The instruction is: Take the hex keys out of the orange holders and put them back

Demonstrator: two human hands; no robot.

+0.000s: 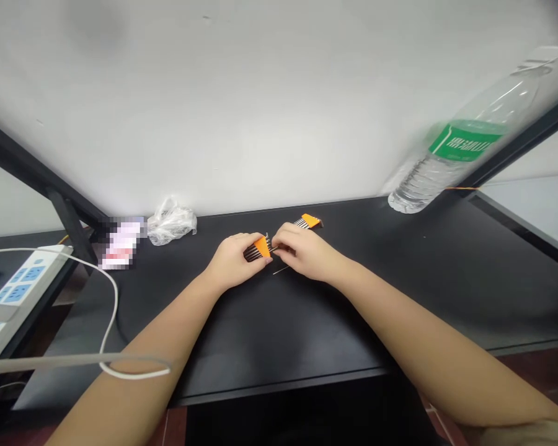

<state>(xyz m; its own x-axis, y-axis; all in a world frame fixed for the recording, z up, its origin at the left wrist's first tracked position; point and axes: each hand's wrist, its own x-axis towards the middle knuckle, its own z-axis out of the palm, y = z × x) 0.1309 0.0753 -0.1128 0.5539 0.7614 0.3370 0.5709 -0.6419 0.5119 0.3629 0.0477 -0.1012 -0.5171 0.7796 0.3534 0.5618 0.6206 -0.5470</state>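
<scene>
My left hand (237, 260) is closed round an orange holder (262, 246) with several dark metal hex keys in it, their bent ends sticking out on the right. Close beside it, my right hand (302, 248) has thumb and fingers pinched at these ends, on what looks like one hex key; the fingertips partly hide it. A second orange holder (311, 220) with several silvery keys lies on the table just behind my right hand, which covers part of it. A thin metal rod (280, 270) pokes out below my right fingers.
The black table (288, 334) meets a white wall. A crumpled clear plastic bag (172, 222) and a blurred-out packet (123, 244) lie at left. A large water bottle (465, 142) stands at the back right. A power strip (18, 291) and white cable (116, 297) occupy the left.
</scene>
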